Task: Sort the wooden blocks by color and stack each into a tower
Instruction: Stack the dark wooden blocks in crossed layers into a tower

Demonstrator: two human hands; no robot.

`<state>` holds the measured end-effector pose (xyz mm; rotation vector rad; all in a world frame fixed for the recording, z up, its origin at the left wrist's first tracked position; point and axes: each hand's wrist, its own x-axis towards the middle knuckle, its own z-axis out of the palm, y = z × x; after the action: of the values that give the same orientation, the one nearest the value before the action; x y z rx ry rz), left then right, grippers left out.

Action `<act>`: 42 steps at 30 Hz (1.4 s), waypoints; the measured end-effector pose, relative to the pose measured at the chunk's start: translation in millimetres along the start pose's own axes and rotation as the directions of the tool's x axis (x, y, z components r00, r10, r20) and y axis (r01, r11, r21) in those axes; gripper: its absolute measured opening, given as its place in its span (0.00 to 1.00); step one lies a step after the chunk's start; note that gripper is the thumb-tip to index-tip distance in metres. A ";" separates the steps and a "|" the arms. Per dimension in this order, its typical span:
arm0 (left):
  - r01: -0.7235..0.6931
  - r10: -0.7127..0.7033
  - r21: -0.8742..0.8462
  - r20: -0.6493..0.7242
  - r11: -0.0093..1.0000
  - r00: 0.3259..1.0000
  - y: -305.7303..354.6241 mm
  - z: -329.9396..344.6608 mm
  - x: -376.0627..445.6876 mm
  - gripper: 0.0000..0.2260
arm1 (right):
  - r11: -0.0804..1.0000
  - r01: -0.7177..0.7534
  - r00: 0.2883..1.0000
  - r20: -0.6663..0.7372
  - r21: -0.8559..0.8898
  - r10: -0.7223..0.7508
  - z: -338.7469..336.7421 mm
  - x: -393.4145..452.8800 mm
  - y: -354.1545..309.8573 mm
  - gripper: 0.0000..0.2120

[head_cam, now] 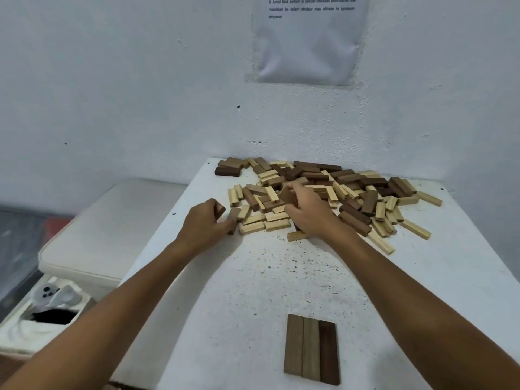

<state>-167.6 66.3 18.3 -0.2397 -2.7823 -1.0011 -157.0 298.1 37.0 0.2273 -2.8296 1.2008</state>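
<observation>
A loose pile of wooden blocks (349, 190), dark brown and pale mixed, covers the far half of the white table (253, 291). My left hand (204, 222) is at the pile's left edge, fingers curled round a brown block (221, 211), with another brown block (233, 218) at its fingertips. My right hand (306, 211) is over the pile's middle and grips a brown block (287, 196) lifted above the others. Near the table's front edge three brown blocks (311, 349) lie flat side by side as one layer.
A white wall rises right behind the pile, with a printed sheet (309, 38) taped to it. Left of the table stand a cream cushioned seat (107, 229) and a white foam box (42, 311) holding small items. The table's right edge (489, 263) falls off.
</observation>
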 end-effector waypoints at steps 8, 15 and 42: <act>0.087 -0.088 0.043 0.018 0.995 0.996 0.4 3.2 -5.6 0.22 | 0.989 -0.030 0.999 -0.041 0.146 0.036 11.2 -28.9 -8.6 0.11; -0.067 0.054 -0.159 -0.080 0.985 0.995 10.3 -9.9 -35.2 0.17 | 0.942 -0.053 0.990 -0.108 0.333 0.093 11.6 -52.8 -30.0 0.08; 0.002 0.078 -0.236 0.330 0.972 0.941 85.0 49.9 -70.2 0.12 | 0.841 -0.376 0.911 -0.011 0.390 0.412 -18.1 -124.2 6.3 0.05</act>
<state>-87.0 156.6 17.4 -0.5441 -2.9351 -1.3984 -35.4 329.4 31.2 -0.4168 -2.6065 1.7851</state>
